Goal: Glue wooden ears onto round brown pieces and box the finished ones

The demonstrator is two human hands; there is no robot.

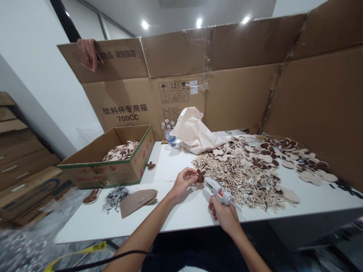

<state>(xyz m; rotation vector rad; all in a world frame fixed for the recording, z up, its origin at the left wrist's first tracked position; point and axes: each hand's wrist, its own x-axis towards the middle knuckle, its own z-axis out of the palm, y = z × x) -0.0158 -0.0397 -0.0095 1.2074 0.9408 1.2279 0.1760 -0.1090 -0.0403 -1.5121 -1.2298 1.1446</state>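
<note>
Between the fingertips of my left hand (183,184) is a small brown felt rabbit-shaped piece (201,175), held just over the table. My right hand (225,214) is wrapped round the handle of a white glue gun (218,190). Its nozzle points at the felt piece, close to it; whether the two touch I cannot tell. Just beyond and right of the gun lies a heap of short cream cords (241,179). Brown and cream felt pieces (249,151) are piled behind the cords.
A cardboard box (107,173) with finished-looking felt pieces stands left. Dark scraps (115,198) and a brown card (138,200) lie nearer. A white bag (191,132) and a plastic bottle (170,138) stand behind. Tall cardboard walls (241,90) enclose the table; another person's hand (88,53) rests on top.
</note>
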